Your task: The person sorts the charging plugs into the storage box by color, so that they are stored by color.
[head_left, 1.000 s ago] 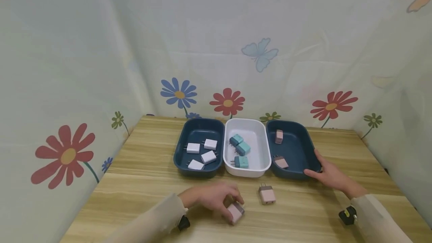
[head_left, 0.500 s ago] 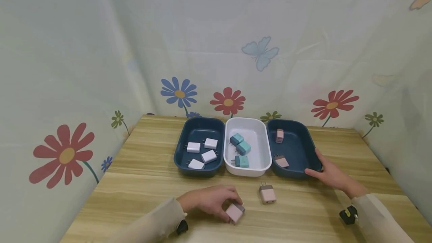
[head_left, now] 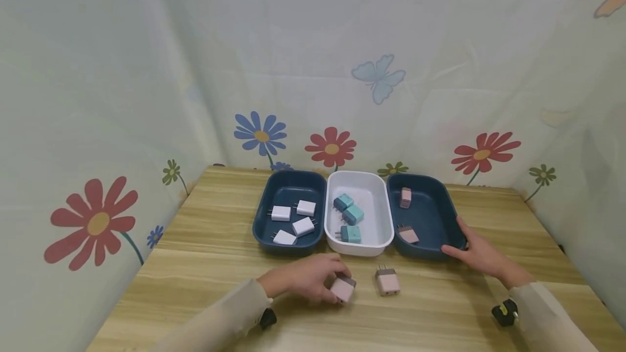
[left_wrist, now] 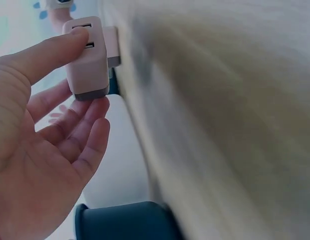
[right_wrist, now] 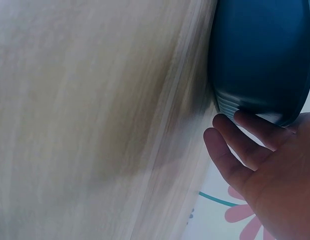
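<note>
My left hand [head_left: 308,277] pinches a pink USB charger plug [head_left: 344,290] with a grey end, low at the table's middle. In the left wrist view, the thumb presses the face with two USB slots on that charger [left_wrist: 88,65], and fingertips support the grey end. A second pink charger [head_left: 388,283] lies to its right, prongs pointing at the bins. My right hand [head_left: 481,254] rests against the near right corner of the right dark blue bin [head_left: 432,216], which has two pink chargers inside. Its fingers are spread and loosely bent along the bin's outer wall in the right wrist view.
Left of that bin stand a white bin [head_left: 373,216] with three teal chargers and another dark blue bin [head_left: 288,183] with several white chargers. All three bins stand side by side on the wooden table [head_left: 205,265]. A flower-printed curtain [head_left: 313,69] hangs behind.
My left hand has moved slightly away from me, toward the bins, with the pink charger, which has turned in the fingers. The right hand and the bins have stayed in place.
</note>
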Demonstrator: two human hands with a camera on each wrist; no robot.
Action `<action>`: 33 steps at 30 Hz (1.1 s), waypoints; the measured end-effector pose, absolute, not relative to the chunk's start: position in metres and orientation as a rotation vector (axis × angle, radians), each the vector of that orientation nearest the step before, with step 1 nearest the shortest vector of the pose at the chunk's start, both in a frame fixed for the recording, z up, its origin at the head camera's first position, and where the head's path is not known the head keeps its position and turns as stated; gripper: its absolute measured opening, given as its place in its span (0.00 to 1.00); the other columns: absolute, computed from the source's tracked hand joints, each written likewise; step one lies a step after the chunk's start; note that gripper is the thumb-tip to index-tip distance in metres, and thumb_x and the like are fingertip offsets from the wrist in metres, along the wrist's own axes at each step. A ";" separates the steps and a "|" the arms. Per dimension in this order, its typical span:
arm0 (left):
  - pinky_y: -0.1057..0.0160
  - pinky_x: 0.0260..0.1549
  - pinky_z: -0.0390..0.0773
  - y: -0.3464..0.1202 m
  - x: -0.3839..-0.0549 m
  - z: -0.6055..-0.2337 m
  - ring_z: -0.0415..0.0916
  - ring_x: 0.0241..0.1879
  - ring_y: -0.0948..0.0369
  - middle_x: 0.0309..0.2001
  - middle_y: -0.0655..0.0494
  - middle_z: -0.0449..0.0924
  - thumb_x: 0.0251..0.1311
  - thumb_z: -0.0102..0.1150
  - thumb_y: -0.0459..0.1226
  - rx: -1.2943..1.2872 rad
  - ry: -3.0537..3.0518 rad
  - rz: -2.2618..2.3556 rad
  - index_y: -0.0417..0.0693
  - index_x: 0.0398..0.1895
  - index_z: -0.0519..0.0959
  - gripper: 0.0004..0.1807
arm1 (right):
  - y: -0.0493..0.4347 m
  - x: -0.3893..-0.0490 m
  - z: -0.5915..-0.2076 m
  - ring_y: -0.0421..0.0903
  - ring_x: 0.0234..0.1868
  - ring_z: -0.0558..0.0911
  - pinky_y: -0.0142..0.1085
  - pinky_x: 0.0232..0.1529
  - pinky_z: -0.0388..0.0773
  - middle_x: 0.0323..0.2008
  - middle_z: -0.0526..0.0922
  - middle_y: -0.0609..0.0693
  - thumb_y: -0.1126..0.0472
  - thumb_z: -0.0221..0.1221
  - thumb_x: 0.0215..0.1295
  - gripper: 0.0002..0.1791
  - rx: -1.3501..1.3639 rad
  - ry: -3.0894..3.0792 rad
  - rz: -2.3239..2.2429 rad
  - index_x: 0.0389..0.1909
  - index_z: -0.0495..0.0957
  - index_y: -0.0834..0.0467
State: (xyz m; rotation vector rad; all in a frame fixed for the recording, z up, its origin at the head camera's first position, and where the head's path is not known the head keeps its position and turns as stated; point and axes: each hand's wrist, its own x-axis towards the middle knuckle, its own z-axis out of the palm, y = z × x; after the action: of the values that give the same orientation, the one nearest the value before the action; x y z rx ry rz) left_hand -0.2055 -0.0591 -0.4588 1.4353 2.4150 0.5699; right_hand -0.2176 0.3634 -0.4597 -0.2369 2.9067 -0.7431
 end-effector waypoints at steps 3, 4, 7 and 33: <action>0.74 0.44 0.68 -0.056 -0.207 -0.451 0.70 0.44 0.69 0.46 0.66 0.71 0.50 0.69 0.46 1.459 2.426 0.561 0.55 0.53 0.76 0.25 | 0.363 -0.217 -0.459 0.75 0.61 0.59 0.64 0.54 0.62 0.65 0.49 0.79 0.41 0.60 0.60 0.58 -0.242 2.908 -0.750 0.71 0.36 0.72; 0.74 0.44 0.68 -0.055 -0.207 -0.449 0.70 0.44 0.68 0.46 0.66 0.71 0.51 0.69 0.47 1.462 2.425 0.563 0.55 0.54 0.76 0.25 | 0.363 -0.217 -0.459 0.75 0.61 0.59 0.64 0.54 0.62 0.65 0.49 0.79 0.41 0.60 0.60 0.57 -0.245 2.909 -0.751 0.71 0.36 0.72; 0.74 0.45 0.68 -0.053 -0.209 -0.443 0.71 0.45 0.66 0.46 0.65 0.71 0.52 0.68 0.46 1.466 2.424 0.574 0.54 0.54 0.76 0.25 | 0.364 -0.217 -0.459 0.75 0.61 0.59 0.64 0.54 0.62 0.65 0.49 0.80 0.41 0.60 0.60 0.58 -0.245 2.906 -0.754 0.71 0.36 0.72; 0.71 0.45 0.71 -0.024 -0.221 -0.401 0.70 0.47 0.65 0.52 0.60 0.72 0.57 0.64 0.50 1.389 2.560 0.813 0.53 0.58 0.73 0.27 | 0.362 -0.216 -0.457 0.75 0.61 0.58 0.65 0.54 0.62 0.65 0.48 0.79 0.39 0.59 0.59 0.58 -0.236 2.898 -0.780 0.71 0.36 0.71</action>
State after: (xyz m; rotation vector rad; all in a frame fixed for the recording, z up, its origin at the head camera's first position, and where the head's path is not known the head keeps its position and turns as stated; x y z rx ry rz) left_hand -0.2209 -0.0236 -0.4013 1.3893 2.5600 0.8134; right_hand -0.2157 0.3616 -0.4568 -0.2363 2.8982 -0.7798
